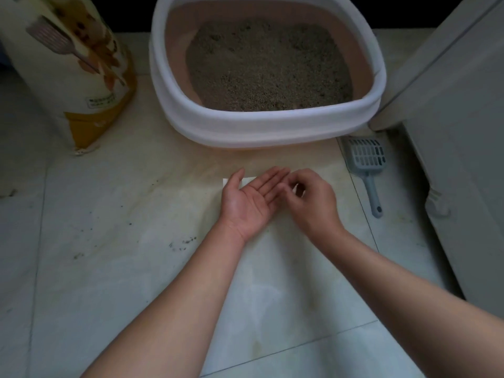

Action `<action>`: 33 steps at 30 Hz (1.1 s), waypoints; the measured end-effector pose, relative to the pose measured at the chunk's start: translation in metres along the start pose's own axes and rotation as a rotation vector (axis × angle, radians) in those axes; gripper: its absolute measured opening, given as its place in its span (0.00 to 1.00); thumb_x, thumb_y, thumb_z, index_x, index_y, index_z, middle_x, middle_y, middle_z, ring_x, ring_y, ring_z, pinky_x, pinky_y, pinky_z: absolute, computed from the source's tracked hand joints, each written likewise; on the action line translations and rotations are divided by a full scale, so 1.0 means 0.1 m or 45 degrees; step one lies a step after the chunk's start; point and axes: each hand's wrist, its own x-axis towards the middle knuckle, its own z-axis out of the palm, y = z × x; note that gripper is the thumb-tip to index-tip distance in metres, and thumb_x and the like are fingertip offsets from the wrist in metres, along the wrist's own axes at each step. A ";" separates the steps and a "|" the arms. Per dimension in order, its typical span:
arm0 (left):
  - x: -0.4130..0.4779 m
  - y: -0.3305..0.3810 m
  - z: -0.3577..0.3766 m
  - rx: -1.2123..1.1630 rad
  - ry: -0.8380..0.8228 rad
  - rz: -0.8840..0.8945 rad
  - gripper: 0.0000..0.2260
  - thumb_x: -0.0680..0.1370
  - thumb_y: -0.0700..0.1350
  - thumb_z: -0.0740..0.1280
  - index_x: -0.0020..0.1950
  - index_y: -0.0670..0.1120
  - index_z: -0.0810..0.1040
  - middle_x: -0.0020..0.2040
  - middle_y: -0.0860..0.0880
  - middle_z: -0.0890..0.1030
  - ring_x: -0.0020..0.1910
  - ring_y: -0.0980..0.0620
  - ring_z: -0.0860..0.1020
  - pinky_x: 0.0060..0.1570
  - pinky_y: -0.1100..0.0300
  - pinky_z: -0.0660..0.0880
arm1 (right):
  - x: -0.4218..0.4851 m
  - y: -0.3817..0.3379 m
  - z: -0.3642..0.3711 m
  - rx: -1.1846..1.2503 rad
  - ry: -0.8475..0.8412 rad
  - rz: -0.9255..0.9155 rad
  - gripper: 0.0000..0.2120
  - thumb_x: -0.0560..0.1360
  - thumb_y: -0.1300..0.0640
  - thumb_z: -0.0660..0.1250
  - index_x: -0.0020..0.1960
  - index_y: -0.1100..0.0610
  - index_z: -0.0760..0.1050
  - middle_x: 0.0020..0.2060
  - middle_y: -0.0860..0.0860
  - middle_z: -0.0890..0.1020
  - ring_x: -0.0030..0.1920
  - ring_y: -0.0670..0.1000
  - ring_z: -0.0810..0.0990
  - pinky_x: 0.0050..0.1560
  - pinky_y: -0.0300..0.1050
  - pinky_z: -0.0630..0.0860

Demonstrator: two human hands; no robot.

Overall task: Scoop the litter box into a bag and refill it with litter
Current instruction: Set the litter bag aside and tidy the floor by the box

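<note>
Lying flat under both hands, left hand [246, 203] palm-up, the bag [272, 268]

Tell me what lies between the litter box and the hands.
In the head view, only bare floor tile separates the litter box from the left hand and right hand; the scoop lies off right.

The floor [109, 268] is made of big pale tiles with thin dark lines between them. The tiles look shiny and a bit yellow in places. Small dark crumbs [188, 241] lie scattered on one tile, and a few more specks [77, 256] sit off to the left. On the right stands a tall white cabinet [450, 105], going out of view at the top. Low down beside it is a white curvy leg [436, 200] resting on the floor.
</note>
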 end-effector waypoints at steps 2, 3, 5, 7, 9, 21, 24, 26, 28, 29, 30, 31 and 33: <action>0.00 -0.01 0.00 0.000 0.002 -0.017 0.28 0.82 0.57 0.54 0.64 0.34 0.77 0.61 0.34 0.80 0.60 0.38 0.79 0.67 0.47 0.71 | -0.07 -0.14 0.09 0.044 -0.071 -0.088 0.06 0.72 0.57 0.74 0.41 0.48 0.79 0.38 0.43 0.78 0.37 0.41 0.76 0.39 0.32 0.69; 0.00 -0.02 -0.01 0.000 0.001 -0.017 0.28 0.82 0.56 0.53 0.65 0.34 0.76 0.63 0.34 0.79 0.62 0.38 0.78 0.70 0.46 0.70 | -0.09 -0.18 0.14 0.029 -0.097 -0.118 0.03 0.72 0.56 0.74 0.43 0.49 0.81 0.39 0.42 0.79 0.38 0.41 0.76 0.40 0.33 0.70; -0.01 -0.03 -0.01 -0.001 -0.006 -0.007 0.28 0.83 0.56 0.52 0.67 0.34 0.75 0.67 0.34 0.77 0.69 0.38 0.74 0.74 0.46 0.65 | -0.09 -0.22 0.21 -0.015 -0.119 -0.135 0.03 0.73 0.55 0.74 0.46 0.51 0.83 0.41 0.42 0.79 0.42 0.43 0.77 0.41 0.36 0.72; -0.01 -0.03 -0.01 -0.001 0.004 0.008 0.28 0.83 0.55 0.52 0.67 0.33 0.75 0.67 0.34 0.77 0.69 0.38 0.74 0.73 0.47 0.66 | -0.07 -0.23 0.24 -0.030 -0.115 -0.142 0.03 0.73 0.55 0.73 0.47 0.50 0.83 0.42 0.41 0.79 0.43 0.43 0.77 0.42 0.36 0.72; -0.01 -0.03 0.00 0.007 0.012 0.025 0.28 0.83 0.55 0.52 0.65 0.33 0.77 0.63 0.33 0.80 0.63 0.38 0.78 0.69 0.48 0.70 | -0.05 -0.22 0.22 -0.006 -0.082 -0.148 0.04 0.72 0.57 0.72 0.45 0.49 0.82 0.42 0.41 0.80 0.42 0.41 0.77 0.42 0.35 0.73; 0.03 -0.06 0.05 0.045 -0.019 -0.007 0.29 0.83 0.57 0.52 0.64 0.33 0.76 0.65 0.34 0.79 0.66 0.37 0.77 0.71 0.44 0.68 | 0.69 0.39 -0.21 -0.033 0.095 0.467 0.07 0.74 0.55 0.71 0.52 0.52 0.83 0.42 0.45 0.82 0.47 0.48 0.82 0.52 0.44 0.78; 0.03 -0.06 0.04 0.040 -0.030 -0.015 0.30 0.83 0.57 0.52 0.64 0.33 0.76 0.65 0.34 0.78 0.67 0.37 0.76 0.72 0.44 0.67 | 0.68 0.40 -0.15 -0.074 0.068 0.423 0.03 0.73 0.53 0.72 0.47 0.47 0.82 0.41 0.42 0.82 0.45 0.46 0.81 0.50 0.44 0.78; 0.03 -0.06 0.05 0.041 -0.029 -0.013 0.30 0.83 0.58 0.52 0.64 0.33 0.77 0.65 0.34 0.78 0.67 0.37 0.76 0.73 0.44 0.67 | 0.65 0.40 -0.10 -0.120 0.103 0.378 0.03 0.73 0.52 0.71 0.46 0.47 0.82 0.41 0.42 0.83 0.44 0.45 0.81 0.49 0.43 0.78; 0.03 -0.06 0.05 0.049 -0.031 -0.016 0.30 0.82 0.58 0.52 0.64 0.33 0.77 0.65 0.34 0.78 0.67 0.37 0.76 0.73 0.44 0.67 | 0.64 0.42 -0.07 -0.189 0.144 0.319 0.05 0.74 0.51 0.70 0.47 0.48 0.83 0.43 0.43 0.84 0.44 0.46 0.82 0.49 0.44 0.79; 0.03 -0.06 0.05 0.051 -0.032 -0.019 0.30 0.82 0.58 0.52 0.64 0.33 0.76 0.66 0.34 0.78 0.67 0.37 0.76 0.73 0.44 0.67 | 0.64 0.43 -0.06 -0.229 0.152 0.291 0.05 0.74 0.51 0.70 0.47 0.48 0.83 0.44 0.44 0.84 0.44 0.46 0.82 0.49 0.45 0.80; 0.02 -0.06 0.05 0.053 -0.036 -0.021 0.31 0.82 0.59 0.52 0.65 0.33 0.76 0.66 0.34 0.78 0.67 0.36 0.76 0.72 0.44 0.67 | 0.64 0.43 -0.06 -0.263 0.148 0.268 0.05 0.74 0.51 0.69 0.47 0.48 0.83 0.44 0.44 0.84 0.44 0.46 0.81 0.48 0.46 0.80; 0.02 -0.06 0.05 0.056 -0.039 -0.021 0.31 0.82 0.59 0.52 0.65 0.33 0.76 0.66 0.34 0.78 0.67 0.36 0.76 0.72 0.44 0.67 | 0.65 0.43 -0.06 -0.302 0.134 0.245 0.04 0.75 0.51 0.69 0.47 0.48 0.83 0.43 0.44 0.84 0.43 0.46 0.81 0.47 0.45 0.80; 0.03 -0.05 0.05 0.060 -0.034 -0.022 0.31 0.82 0.60 0.52 0.65 0.33 0.76 0.66 0.34 0.78 0.68 0.36 0.75 0.72 0.44 0.68 | 0.67 0.43 -0.07 -0.391 0.104 0.182 0.05 0.76 0.51 0.68 0.46 0.49 0.83 0.42 0.44 0.83 0.42 0.47 0.80 0.45 0.44 0.78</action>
